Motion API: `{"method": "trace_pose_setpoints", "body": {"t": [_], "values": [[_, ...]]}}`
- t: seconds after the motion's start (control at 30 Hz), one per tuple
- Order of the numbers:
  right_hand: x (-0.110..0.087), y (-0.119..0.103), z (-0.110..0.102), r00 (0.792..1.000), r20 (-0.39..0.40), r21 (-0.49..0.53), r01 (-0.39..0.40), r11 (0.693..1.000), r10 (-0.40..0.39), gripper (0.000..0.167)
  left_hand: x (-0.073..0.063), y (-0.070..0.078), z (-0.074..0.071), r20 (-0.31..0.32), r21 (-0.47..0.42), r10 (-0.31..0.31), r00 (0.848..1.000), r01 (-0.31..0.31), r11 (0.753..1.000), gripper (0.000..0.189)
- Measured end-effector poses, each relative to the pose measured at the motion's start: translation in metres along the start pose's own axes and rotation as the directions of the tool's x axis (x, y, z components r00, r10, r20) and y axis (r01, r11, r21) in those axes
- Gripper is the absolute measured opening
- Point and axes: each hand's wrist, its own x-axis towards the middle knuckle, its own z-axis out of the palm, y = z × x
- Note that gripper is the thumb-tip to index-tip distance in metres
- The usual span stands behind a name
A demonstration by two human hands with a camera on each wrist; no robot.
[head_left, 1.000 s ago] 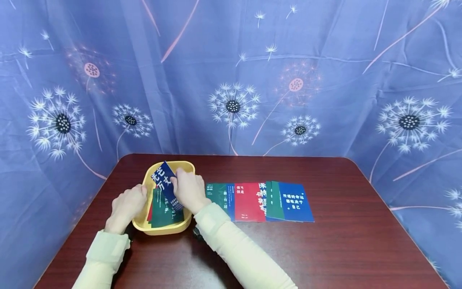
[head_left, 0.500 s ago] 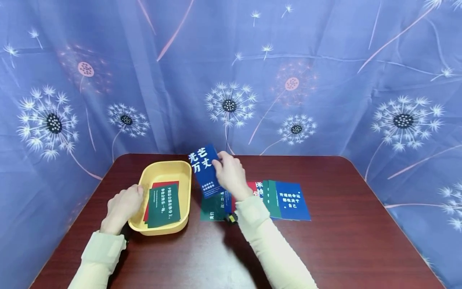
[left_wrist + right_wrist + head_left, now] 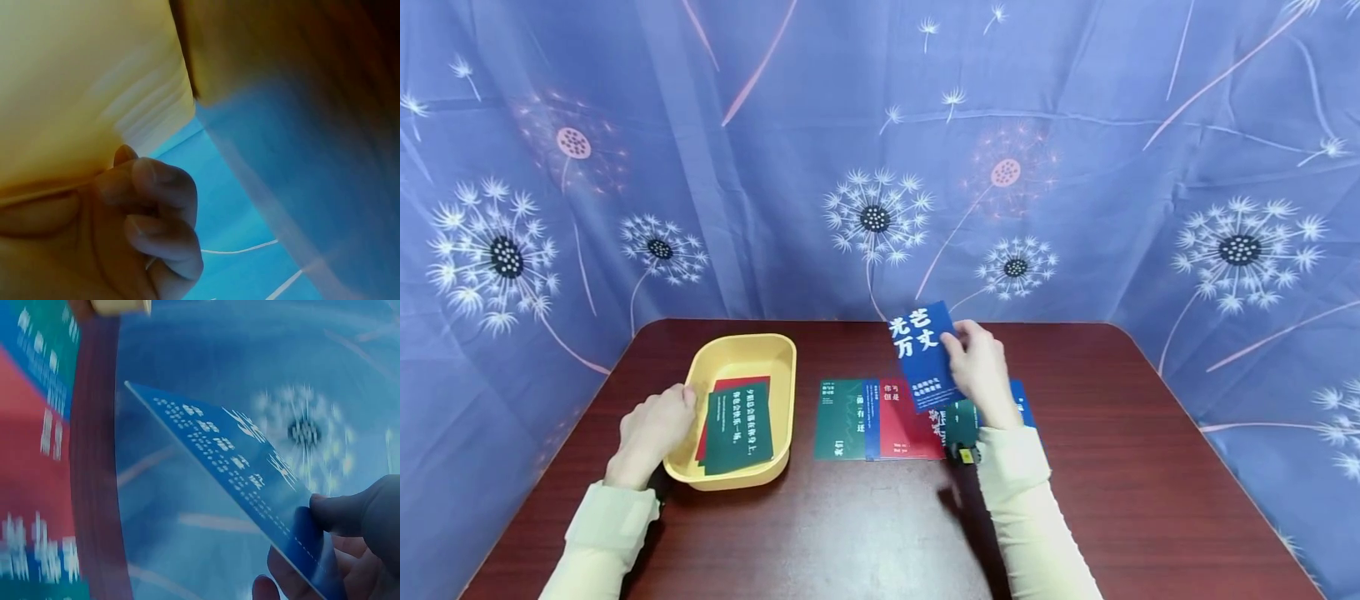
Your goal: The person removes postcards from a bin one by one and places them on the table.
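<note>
My right hand (image 3: 981, 367) pinches a blue card (image 3: 925, 354) with white characters by its right edge, thumb on the printed face. The card is held up over the row of cards on the table. In the right wrist view the same blue card (image 3: 225, 481) slants down to the right into the fingers. My left hand (image 3: 657, 429) grips the left rim of a yellow plastic basin (image 3: 787, 417). In the left wrist view, curled fingers (image 3: 165, 187) hold the rim beside the basin wall (image 3: 75, 94). A green card (image 3: 739, 429) lies over a red one in the basin.
Overlapping cards lie in a row on the dark red wooden table (image 3: 850, 533): a green card (image 3: 838, 421), a blue strip, a red card (image 3: 902, 429), others partly hidden under my right hand. A blue dandelion-print curtain (image 3: 775, 167) hangs behind the table and along its sides.
My right hand has lifted the blue card out of the basin and carried it right, over the row. The left hand stays on the basin's rim.
</note>
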Motion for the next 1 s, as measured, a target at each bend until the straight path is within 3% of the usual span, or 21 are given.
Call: {"method": "trace_pose_setpoints", "body": {"t": [0.27, 0.6, 0.83, 1.0], "values": [[-0.005, 0.054, -0.029, 0.993, -0.027, -0.045, -0.116, 0.992, 0.115, 0.030, -0.003, 0.002, -0.002, -0.023, -0.011, 0.015, 1.000, -0.015, 1.000, 0.055], [-0.007, 0.088, -0.048, 0.972, 0.007, -0.082, -0.234, 0.969, 0.236, 0.033, -0.004, 0.001, -0.004, -0.015, -0.011, 0.002, 1.000, -0.002, 1.000, 0.055], [-0.012, 0.114, -0.065, 0.922, 0.113, -0.104, -0.359, 0.928, 0.370, 0.034, -0.003, 0.003, -0.003, -0.021, -0.014, 0.015, 1.000, -0.015, 1.000, 0.054], [-0.015, 0.129, -0.069, 0.896, 0.147, -0.124, -0.403, 0.907, 0.419, 0.035, -0.003, 0.003, -0.003, 0.002, -0.018, 0.002, 1.000, -0.002, 1.000, 0.053]]}}
